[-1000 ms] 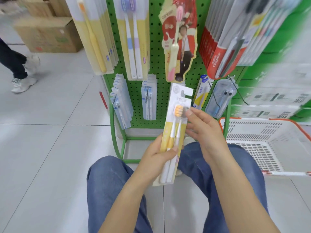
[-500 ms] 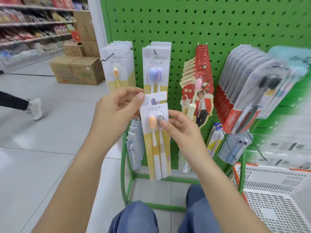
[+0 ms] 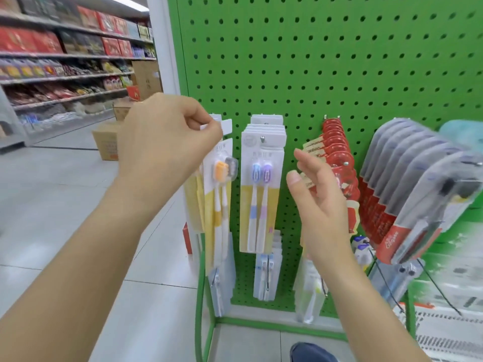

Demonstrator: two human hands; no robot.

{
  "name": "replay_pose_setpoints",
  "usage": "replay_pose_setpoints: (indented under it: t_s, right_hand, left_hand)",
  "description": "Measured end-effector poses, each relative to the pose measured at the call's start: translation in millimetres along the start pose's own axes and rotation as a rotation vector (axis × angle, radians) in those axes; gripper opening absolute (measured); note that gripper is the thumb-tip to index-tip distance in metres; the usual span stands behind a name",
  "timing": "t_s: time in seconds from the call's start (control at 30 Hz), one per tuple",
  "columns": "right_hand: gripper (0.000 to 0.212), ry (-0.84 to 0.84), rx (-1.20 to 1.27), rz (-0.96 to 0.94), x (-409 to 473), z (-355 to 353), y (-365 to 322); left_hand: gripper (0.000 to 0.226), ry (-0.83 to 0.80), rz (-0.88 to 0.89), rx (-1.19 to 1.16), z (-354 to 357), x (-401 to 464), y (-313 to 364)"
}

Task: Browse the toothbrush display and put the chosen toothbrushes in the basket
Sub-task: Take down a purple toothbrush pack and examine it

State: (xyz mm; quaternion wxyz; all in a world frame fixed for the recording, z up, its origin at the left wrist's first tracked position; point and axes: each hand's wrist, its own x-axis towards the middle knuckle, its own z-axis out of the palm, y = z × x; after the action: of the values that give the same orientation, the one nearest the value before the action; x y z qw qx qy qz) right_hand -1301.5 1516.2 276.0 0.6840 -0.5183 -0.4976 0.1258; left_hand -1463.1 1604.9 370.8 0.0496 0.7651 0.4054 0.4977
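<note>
My left hand [image 3: 167, 142] pinches the top tab of a yellow-and-white two-toothbrush pack [image 3: 218, 202] and holds it against the leftmost row of packs on the green pegboard display [image 3: 326, 61]. My right hand [image 3: 321, 194] hovers open just right of the blue-and-purple toothbrush packs [image 3: 261, 184], holding nothing. The white basket [image 3: 449, 333] with an orange rim shows only at the bottom right corner, below the display.
Red children's toothbrush packs [image 3: 337, 158] and red-and-grey Colgate packs [image 3: 413, 184] hang to the right. Smaller packs [image 3: 266, 275] hang on the lower pegs. Cardboard boxes [image 3: 107, 142] sit on the tiled aisle floor beside stocked shelves [image 3: 62, 64] at left. My knee [image 3: 311, 352] shows at the bottom.
My left hand has lifted the yellow pack from my lap up to the leftmost peg row. My right hand has let go of the pack and moved away to the right.
</note>
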Motion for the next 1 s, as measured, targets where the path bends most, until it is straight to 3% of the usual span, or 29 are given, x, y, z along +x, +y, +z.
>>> replay_pose_setpoints:
  t_s: [0.17, 0.43, 0.63, 0.83, 1.0]
  right_hand:
    - [0.052, -0.051, -0.065, 0.054, 35.6, 8.3, -4.2]
    - [0.056, -0.060, -0.018, 0.139, 65.7, 22.1, -3.4]
    - [0.054, -0.067, -0.013, 0.147, 73.8, 23.4, -1.1]
    - [0.054, -0.064, -0.003, 0.149, 74.1, 23.1, -0.9]
    - [0.037, -0.032, 0.055, 0.142, 74.9, 24.4, -0.1]
  left_hand:
    - [0.011, -0.051, -0.041, 0.161, 17.8, 39.0, 3.2]
    - [0.012, -0.218, 0.010, 0.282, 48.8, 85.5, -0.5]
    - [0.009, -0.461, -0.022, 0.196, 55.5, 102.8, -4.5]
    - [0.010, -0.506, -0.024, 0.113, 63.3, 104.0, -7.8]
    - [0.003, -0.546, 0.010, 0.061, 74.3, 107.1, -1.5]
